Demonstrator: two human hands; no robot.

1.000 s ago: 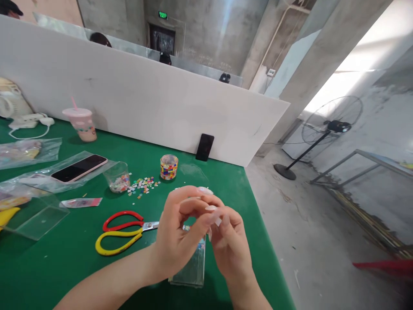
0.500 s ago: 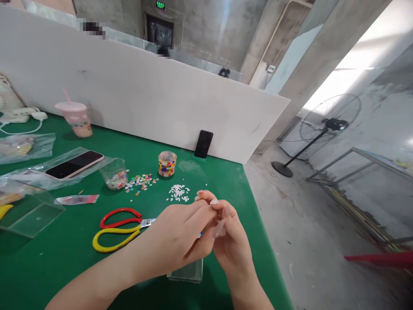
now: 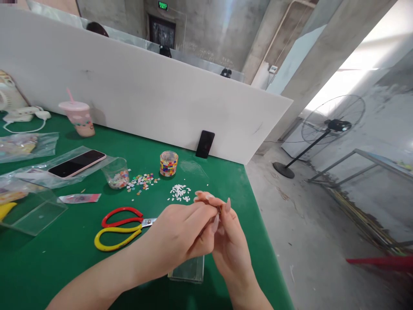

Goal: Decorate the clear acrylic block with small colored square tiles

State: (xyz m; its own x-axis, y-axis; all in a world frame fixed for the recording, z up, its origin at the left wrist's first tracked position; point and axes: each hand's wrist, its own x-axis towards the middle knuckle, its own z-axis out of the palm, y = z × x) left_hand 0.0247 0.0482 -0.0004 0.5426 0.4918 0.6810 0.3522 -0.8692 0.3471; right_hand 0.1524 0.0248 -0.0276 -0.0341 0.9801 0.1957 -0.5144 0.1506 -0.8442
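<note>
My left hand (image 3: pixel 182 228) reaches across from the left, its fingers closed and pinching against the fingertips of my right hand (image 3: pixel 231 243). Something small and dark shows between the two sets of fingertips, mostly hidden, so I cannot make out its kind. My right hand is curled, thumb and fingers meeting at that spot. Below the hands lies a clear rectangular block (image 3: pixel 189 272). Scissors (image 3: pixel 146 222) with one red and one yellow handle lie left of my left hand, their blades hidden behind it. A heap of small white tiles (image 3: pixel 179 192) lies just beyond my fingers.
Behind the tiles stands a round container with a coloured mosaic side (image 3: pixel 168 165). Coloured tiles (image 3: pixel 143 182) spill from a tipped plastic cup (image 3: pixel 116 174). A phone (image 3: pixel 77 163), a tube (image 3: pixel 80 198) and a clear box (image 3: pixel 35 219) lie left. Another phone (image 3: pixel 205 144) leans on the white partition (image 3: pixel 145 94).
My fingertips have shifted slightly against each other; my right thumb now points more upward. A blue bit visible between the hands before is now hidden. The objects on the table stay put.
</note>
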